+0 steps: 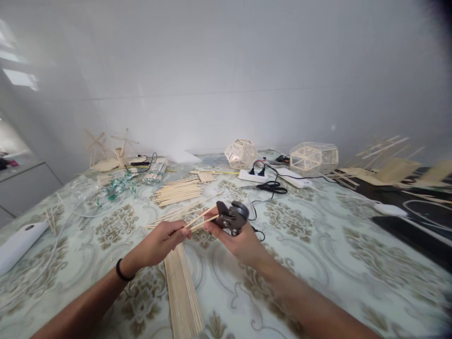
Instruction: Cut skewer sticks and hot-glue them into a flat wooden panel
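Near the middle of the table, my left hand (171,241) is closed around a couple of thin wooden sticks (200,217) that point up and to the right. My right hand (243,245) is wrapped round a dark metal hand tool (233,215) with a rounded head; its exact kind is unclear. The far ends of the sticks reach the tool's near side, and I cannot tell whether they are between its jaws. Below my left hand lies a bundle of long flat wooden strips (181,292). Behind it is a pile of short sticks (178,191).
Black scissors (271,187) lie near a white power strip (253,176) with plugs and cables. Two stick-built polyhedra (241,154) stand at the back. Plastic wrapping (84,190) and a white device (23,245) are at left, a black slab (413,238) at right.
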`<act>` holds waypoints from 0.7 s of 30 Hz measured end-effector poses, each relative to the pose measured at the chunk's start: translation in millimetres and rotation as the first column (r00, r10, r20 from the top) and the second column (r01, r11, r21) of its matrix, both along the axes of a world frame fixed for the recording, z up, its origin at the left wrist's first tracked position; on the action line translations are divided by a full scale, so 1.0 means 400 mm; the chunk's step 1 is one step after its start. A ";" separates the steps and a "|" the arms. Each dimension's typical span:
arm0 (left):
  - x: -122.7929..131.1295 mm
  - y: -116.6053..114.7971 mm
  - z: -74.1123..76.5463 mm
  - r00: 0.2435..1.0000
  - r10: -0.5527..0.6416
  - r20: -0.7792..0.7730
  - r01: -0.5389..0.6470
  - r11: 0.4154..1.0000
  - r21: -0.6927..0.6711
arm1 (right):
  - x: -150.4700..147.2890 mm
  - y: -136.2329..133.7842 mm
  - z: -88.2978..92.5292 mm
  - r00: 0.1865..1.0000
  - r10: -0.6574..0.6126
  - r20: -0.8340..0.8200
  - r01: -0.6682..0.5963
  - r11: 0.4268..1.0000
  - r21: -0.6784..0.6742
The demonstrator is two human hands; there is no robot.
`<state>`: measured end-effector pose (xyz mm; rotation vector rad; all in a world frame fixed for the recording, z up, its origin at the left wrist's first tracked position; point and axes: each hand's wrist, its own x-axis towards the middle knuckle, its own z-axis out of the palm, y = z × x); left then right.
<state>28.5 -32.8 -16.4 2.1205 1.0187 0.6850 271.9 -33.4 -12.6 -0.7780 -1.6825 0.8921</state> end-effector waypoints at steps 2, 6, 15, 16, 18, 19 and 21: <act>0.004 0.000 0.004 1.000 0.016 -0.024 -0.015 1.000 0.010 | 0.006 0.006 0.001 0.999 -0.032 -0.026 0.032 0.999 -0.029; 0.009 0.002 0.011 0.997 0.055 -0.054 -0.054 0.998 0.015 | 0.009 0.023 -0.008 0.996 -0.035 -0.079 0.029 0.997 -0.070; 0.009 0.007 0.016 0.991 0.099 -0.085 -0.098 0.995 0.018 | 0.009 0.020 -0.006 0.990 -0.012 -0.142 -0.004 0.994 -0.111; 0.008 0.009 0.016 0.990 0.110 -0.084 -0.109 0.994 0.022 | 0.009 0.020 -0.002 0.990 -0.021 -0.142 0.005 0.994 -0.113; 0.004 0.014 0.017 0.988 0.139 -0.071 -0.137 0.990 0.034 | 0.010 0.024 0.005 0.985 -0.041 -0.166 0.022 0.993 -0.113; 0.002 0.017 0.018 0.986 0.156 -0.056 -0.154 0.987 0.040 | 0.012 0.027 0.008 0.981 -0.046 -0.189 0.025 0.993 -0.115; -0.003 0.021 0.021 0.981 0.195 -0.003 -0.194 0.980 0.041 | 0.015 0.034 0.013 0.969 -0.047 -0.244 0.016 0.992 -0.124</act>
